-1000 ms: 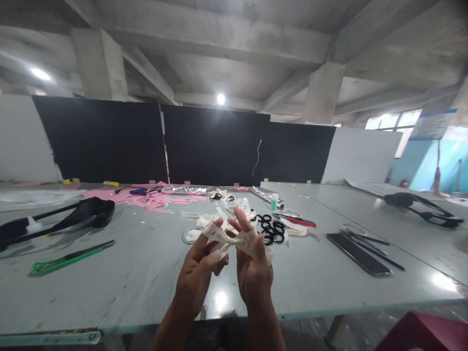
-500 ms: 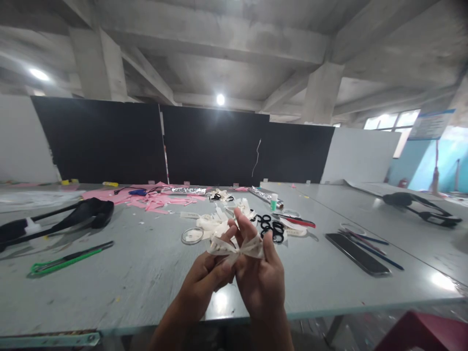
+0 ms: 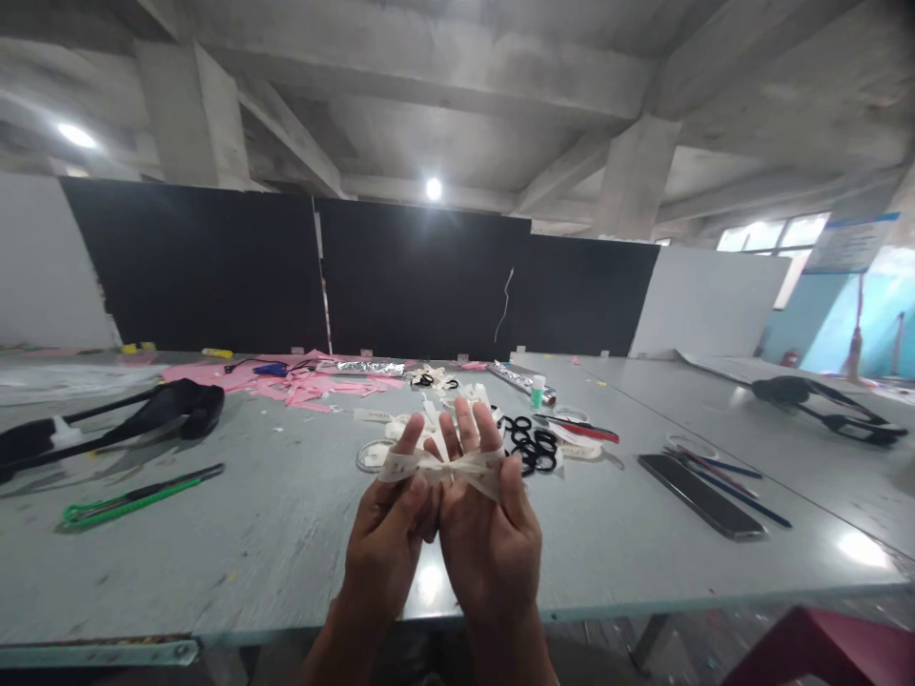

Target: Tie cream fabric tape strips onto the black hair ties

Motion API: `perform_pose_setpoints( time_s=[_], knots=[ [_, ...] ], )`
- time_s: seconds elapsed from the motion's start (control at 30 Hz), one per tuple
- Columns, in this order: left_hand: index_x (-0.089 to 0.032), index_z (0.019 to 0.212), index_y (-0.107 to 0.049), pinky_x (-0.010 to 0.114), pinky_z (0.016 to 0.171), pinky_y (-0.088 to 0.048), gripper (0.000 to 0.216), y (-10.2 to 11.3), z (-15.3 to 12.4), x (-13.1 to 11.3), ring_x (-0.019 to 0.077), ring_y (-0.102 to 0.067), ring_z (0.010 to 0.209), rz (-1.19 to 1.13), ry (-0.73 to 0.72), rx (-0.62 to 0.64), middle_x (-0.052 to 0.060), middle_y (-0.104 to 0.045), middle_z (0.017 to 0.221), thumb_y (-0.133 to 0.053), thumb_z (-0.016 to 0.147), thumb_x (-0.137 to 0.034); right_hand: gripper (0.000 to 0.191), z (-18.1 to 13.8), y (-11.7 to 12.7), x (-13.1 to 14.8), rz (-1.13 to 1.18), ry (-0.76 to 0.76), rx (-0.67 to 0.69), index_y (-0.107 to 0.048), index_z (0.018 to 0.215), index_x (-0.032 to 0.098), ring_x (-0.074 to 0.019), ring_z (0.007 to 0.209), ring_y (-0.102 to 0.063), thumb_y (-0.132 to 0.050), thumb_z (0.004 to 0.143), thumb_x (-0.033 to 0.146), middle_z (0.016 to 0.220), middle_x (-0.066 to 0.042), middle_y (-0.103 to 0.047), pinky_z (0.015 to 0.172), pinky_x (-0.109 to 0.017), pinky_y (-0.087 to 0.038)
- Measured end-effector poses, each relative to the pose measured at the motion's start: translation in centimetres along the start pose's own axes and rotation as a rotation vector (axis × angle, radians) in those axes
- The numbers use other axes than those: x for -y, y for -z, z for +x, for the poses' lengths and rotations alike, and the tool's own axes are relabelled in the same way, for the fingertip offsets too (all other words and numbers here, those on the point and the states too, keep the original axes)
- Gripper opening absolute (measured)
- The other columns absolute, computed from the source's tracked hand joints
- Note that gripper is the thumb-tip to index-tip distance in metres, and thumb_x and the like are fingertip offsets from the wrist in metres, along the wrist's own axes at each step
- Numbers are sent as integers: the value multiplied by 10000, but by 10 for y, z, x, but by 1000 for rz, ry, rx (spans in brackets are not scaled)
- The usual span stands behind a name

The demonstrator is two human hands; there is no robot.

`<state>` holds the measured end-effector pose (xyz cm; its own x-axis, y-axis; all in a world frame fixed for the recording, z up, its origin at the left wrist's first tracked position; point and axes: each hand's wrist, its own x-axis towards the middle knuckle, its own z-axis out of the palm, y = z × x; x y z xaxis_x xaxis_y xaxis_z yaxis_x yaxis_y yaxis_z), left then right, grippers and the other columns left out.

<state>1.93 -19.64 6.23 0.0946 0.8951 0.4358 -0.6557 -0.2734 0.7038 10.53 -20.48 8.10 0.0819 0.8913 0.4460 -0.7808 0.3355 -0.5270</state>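
A cream ribbon bow (image 3: 478,465), pinched narrow at its middle, stretches between my two hands above the front of the table. My left hand (image 3: 386,538) grips its left loop, with the thumb in front and fingers behind. My right hand (image 3: 490,553) is turned palm up; the right loop lies across its raised fingers and the thumb presses by the loop's end. Behind my fingers lies a pile of cream ribbon (image 3: 429,419), partly hidden. Several black hair ties (image 3: 525,443) sit just right of it, beside a red-handled tool (image 3: 582,429).
At left are a green cutter (image 3: 135,500) and a black strap (image 3: 182,410). Pink scraps (image 3: 307,381) and foil (image 3: 364,368) lie at the back, near a small green-and-white bottle (image 3: 537,392). A dark phone (image 3: 701,495) and pens (image 3: 750,500) lie at right.
Both hands have shifted slightly left. The bow is drawn wider and flatter, and the fingers of both hands are more raised behind it.
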Motion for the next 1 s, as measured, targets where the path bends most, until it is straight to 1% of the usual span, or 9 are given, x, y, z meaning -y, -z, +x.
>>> perform_pose_setpoints(
  time_s=[0.2, 0.27, 0.37, 0.43, 0.47, 0.6, 0.73, 0.87, 1.0],
  knots=[
    [-210, 1066, -693, 353, 771, -432, 311, 33, 4, -19, 217, -556, 804, 394, 118, 314, 87, -645, 839, -613, 803, -356, 465, 9, 22, 12, -116, 119, -26, -541, 1253, 305, -235, 1321, -329, -378, 890, 545, 1354, -16, -481, 1050, -496, -294],
    [-168, 1043, -694, 374, 775, -434, 344, 45, 6, -24, 243, -566, 835, 411, 103, 221, 123, -651, 947, -565, 825, -400, 471, 14, 29, 20, -123, 154, -39, -555, 1245, 281, -244, 1312, -342, -375, 894, 539, 1345, -29, -493, 1060, -500, -273],
    [-173, 953, -699, 342, 818, -415, 266, 47, 18, -29, 240, -552, 915, 544, -81, -36, 99, -645, 990, -579, 816, -367, 448, 25, 35, 29, -187, 110, -5, -599, 1195, 258, -244, 1303, -356, -377, 903, 515, 1352, -33, -490, 1067, -481, -260],
    [-201, 932, -693, 325, 880, -382, 207, 38, 32, -30, 239, -521, 1010, 704, -227, -60, 67, -639, 1000, -611, 795, -332, 420, 35, 36, 31, -278, 13, 54, -641, 1133, 235, -240, 1299, -359, -393, 907, 488, 1363, -32, -479, 1064, -456, -263],
    [-208, 945, -691, 327, 896, -372, 213, 32, 41, -30, 241, -513, 1030, 762, -258, -1, 66, -632, 1032, -600, 802, -337, 407, 42, 36, 32, -326, -34, 88, -657, 1104, 225, -240, 1291, -368, -408, 904, 478, 1354, -36, -488, 1055, -445, -275],
    [-169, 897, -690, 318, 798, -413, 284, 12, 80, -17, 226, -560, 874, 780, -69, 325, 70, -649, 886, -581, 802, -413, 430, 75, 38, 26, -470, -169, 211, -673, 1073, 190, -222, 1065, -546, -464, 870, 507, 1119, -71, -650, 904, -377, -421],
    [-107, 782, -643, 258, 603, -400, 385, 18, 111, 12, 161, -541, 626, 614, 213, 376, 49, -595, 663, -607, 761, -489, 537, 113, 52, 16, -608, -306, 264, -679, 1037, 121, -149, 649, -580, -487, 822, 575, 784, -69, -687, 602, -269, -465],
    [-112, 860, -612, 210, 504, -341, 408, 42, 133, 36, 104, -478, 533, 506, 200, 212, 22, -566, 641, -632, 733, -499, 493, 144, 77, -1, -706, -249, 290, -688, 936, 118, -123, 552, -543, -559, 767, 562, 679, -44, -649, 548, -250, -449],
    [-109, 873, -590, 208, 496, -336, 433, 63, 142, 48, 92, -463, 510, 475, 173, 125, 18, -567, 641, -631, 724, -513, 410, 156, 102, -19, -859, -47, 143, -662, 803, 138, -143, 660, -597, -617, 714, 535, 749, -53, -656, 600, -248, -468]
  ],
)
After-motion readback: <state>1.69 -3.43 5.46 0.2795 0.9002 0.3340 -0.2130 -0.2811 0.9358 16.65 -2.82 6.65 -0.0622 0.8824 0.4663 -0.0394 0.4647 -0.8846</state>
